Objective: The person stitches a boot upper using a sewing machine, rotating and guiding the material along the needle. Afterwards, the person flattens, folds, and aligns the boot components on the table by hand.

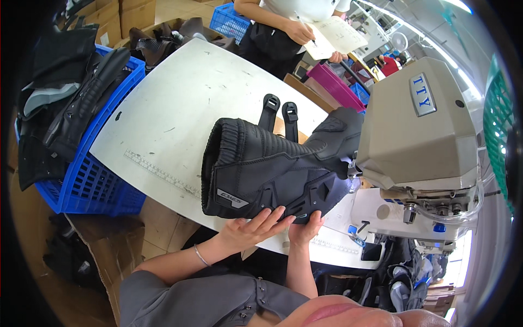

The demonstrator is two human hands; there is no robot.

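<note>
A black boot upper (pixel 261 169) lies on its side on the white sewing table (pixel 158 103), its elastic-edged opening toward the left. Its foot end reaches under the head of the beige sewing machine (pixel 419 131). Two straps with buckles (pixel 279 117) stick out from its far side. My left hand (pixel 259 224) holds the near side of the boot upper, with long fingers laid along it. Close beside it, my right hand (pixel 306 229) grips the near edge, thumb up against the surface. Parts of both hands' grip are hidden by the boot upper.
Left of the table stands a blue crate (pixel 103 174) heaped with black boot uppers. Across the table, another person (pixel 297 32) writes in a notebook (pixel 332 38). Small snips with a blue part (pixel 357 234) lie near the machine. Cardboard boxes (pixel 117 22) stand behind.
</note>
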